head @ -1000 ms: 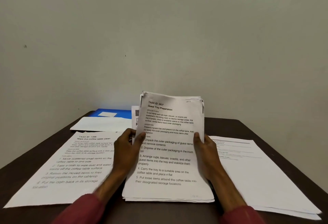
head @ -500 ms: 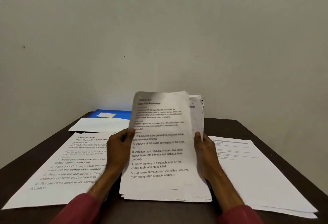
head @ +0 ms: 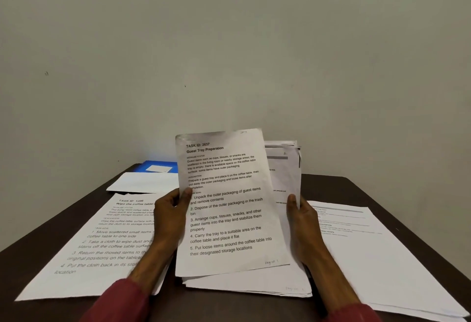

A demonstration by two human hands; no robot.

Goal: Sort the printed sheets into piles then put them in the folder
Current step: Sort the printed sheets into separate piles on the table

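Guest Tray Preparation sheet (head: 224, 201) upright, slightly tilted, in front of stack (head: 285, 173). Left hand (head: 169, 217) pinches sheet's left edge, thumb on print. Right hand (head: 303, 222) grips stack's right edge. Left pile (head: 102, 245) and right pile (head: 369, 245) flat on counter (head: 331, 186) either side. Blue folder (head: 155, 165) far left, behind.

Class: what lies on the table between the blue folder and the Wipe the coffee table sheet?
White paper, no print showing, lies between folder and printed sheet; seen in the head view.

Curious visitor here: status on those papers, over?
Left hand pinches top sheet, apart from stack. Right hand grips stack. Left pile, right pile alongside; blue folder behind. Nothing blocking.
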